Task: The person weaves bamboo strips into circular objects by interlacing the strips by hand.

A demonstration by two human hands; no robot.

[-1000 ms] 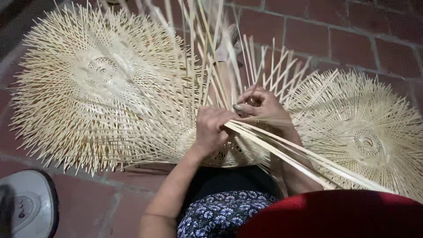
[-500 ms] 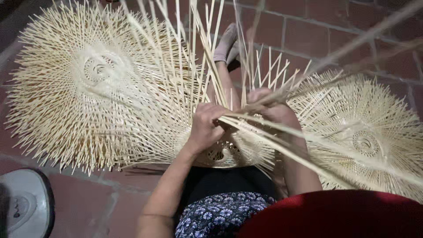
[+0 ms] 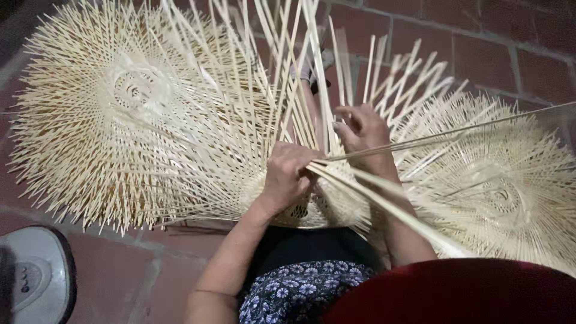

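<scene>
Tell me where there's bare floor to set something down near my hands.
Bare brick floor lies between the left woven disc, the white appliance and your left arm. More shows at the top right, above the right disc. Around the left hand and right hand, strips crowd everything.

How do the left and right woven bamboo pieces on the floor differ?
The left woven piece looks larger in frame and lies clear of both hands; the right woven piece looks smaller, and the right hand's forearm partly covers its near edge. The left piece's woven centre sits toward the top of the frame; the right piece's centre sits lower. Both are pale, round, with loose strip ends bristling outward, on the red brick floor.
</scene>
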